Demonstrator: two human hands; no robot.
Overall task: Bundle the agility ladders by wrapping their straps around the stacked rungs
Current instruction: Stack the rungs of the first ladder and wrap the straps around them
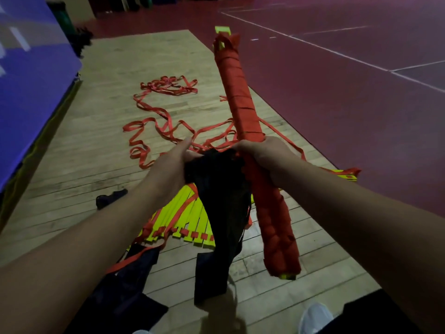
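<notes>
1. Head view, task item: one wrapped ladder bundle (240, 92) is held in the air, tilted, with its far end pointing away from the person and its near end hanging low over the wooden floor (108, 68). Red strap is wound round it along nearly its whole length. A yellow rung tip shows at each end.
2. Right hand (262, 153): its fingers are curled round the bundle at about mid-length in a firm grip.
3. Left hand (172, 162): it grips the top edge of a black fabric bag (221, 201), with one digit sticking up. The bag hangs limp beside the bundle and touches it near the right hand. Whether the bag's mouth is open cannot be told.
4. Second ladder: a fan of yellow rungs (190, 218) lies flat on the wooden floor below the hands, joined by red webbing. Its loose red straps (163, 116) trail in tangled loops farther out on the boards.
5. A second dark bag with red trim (130, 273) lies on the floor at lower left, partly over the rungs' near edge.
6. A small dark object (110, 197) lies on the boards left of the rungs; its identity is unclear.
7. Surroundings: a blue mat (31, 80) stands along the left. A red court surface (337, 80) with white lines borders the wood on the right. A white shoe (315, 317) shows at the bottom edge.
</notes>
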